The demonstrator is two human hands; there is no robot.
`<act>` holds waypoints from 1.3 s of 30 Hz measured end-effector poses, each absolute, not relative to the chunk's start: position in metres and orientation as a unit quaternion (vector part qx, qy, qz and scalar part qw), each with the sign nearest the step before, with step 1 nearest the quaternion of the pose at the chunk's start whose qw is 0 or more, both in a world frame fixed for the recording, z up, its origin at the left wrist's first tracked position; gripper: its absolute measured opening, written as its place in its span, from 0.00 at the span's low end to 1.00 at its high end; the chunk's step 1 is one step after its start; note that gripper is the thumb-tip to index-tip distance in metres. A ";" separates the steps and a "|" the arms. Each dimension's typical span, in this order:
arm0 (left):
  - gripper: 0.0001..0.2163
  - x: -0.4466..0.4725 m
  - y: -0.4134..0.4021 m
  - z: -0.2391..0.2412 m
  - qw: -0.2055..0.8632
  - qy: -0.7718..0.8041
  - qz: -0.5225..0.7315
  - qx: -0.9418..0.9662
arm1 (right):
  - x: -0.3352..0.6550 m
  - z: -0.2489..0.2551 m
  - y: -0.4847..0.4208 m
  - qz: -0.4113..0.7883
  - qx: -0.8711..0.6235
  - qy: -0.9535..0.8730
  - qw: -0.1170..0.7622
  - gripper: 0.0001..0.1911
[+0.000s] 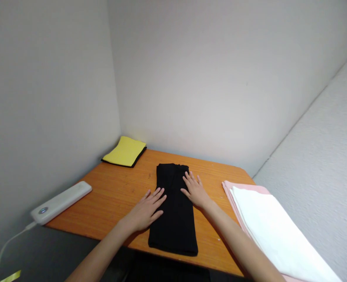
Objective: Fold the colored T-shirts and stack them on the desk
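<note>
A black folded garment lies lengthwise on the wooden table, its near end close to the front edge. It looks like folded trousers, though the exact kind is hard to make out. On its left edge rests my left hand, palm down with the fingers spread. My right hand lies flat along the upper right edge, fingers apart and fingertips on the cloth. Neither hand grips the fabric.
The wooden table stands in a wall corner. A yellow cloth on a black one lies at the back left. White folded fabric over pink fabric is on the right. A white corded device sits at the left edge.
</note>
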State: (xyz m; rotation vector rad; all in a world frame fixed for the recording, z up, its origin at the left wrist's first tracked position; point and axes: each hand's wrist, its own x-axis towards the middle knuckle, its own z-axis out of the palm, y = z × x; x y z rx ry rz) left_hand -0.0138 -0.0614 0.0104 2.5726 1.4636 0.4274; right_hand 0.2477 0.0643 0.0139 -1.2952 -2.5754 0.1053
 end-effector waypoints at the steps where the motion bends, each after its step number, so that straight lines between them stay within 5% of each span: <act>1: 0.26 -0.013 -0.068 0.014 0.077 0.485 0.140 0.860 | 0.250 0.019 0.050 0.048 -0.425 -0.894 0.133 0.30; 7: 0.28 -0.010 -0.115 0.024 0.129 0.467 0.095 0.870 | 0.285 0.027 -0.050 0.180 -0.326 -0.923 0.093 0.35; 11: 0.47 -0.006 -0.139 0.019 0.153 0.426 0.077 0.888 | 0.308 0.025 -0.096 0.215 -0.326 -0.917 0.084 0.49; 14: 0.57 0.000 -0.151 0.009 0.141 0.432 0.053 0.889 | 0.323 0.028 -0.116 0.213 -0.331 -0.914 0.101 0.44; 17: 0.49 0.004 -0.155 -0.002 0.080 0.461 0.053 0.882 | 0.334 0.030 -0.130 0.178 -0.354 -0.912 0.111 0.35; 24: 0.45 0.003 -0.154 -0.012 0.008 0.427 0.107 0.898 | 0.335 0.005 -0.142 0.072 -0.386 -0.914 0.100 0.43; 29: 0.30 -0.001 -0.165 -0.009 0.066 0.415 0.190 0.887 | 0.333 -0.008 -0.148 0.066 -0.394 -0.906 0.142 0.37; 33: 0.10 0.002 -0.171 -0.004 0.172 0.411 0.316 0.838 | 0.329 -0.003 -0.152 0.192 -0.385 -0.872 0.233 0.21; 35: 0.11 0.010 -0.169 0.002 0.224 0.440 0.364 0.790 | 0.321 0.002 -0.148 0.259 -0.410 -0.822 0.300 0.14; 39: 0.16 0.033 -0.147 0.020 0.237 0.598 0.386 0.661 | 0.295 0.011 -0.128 0.259 -0.529 -0.725 0.356 0.20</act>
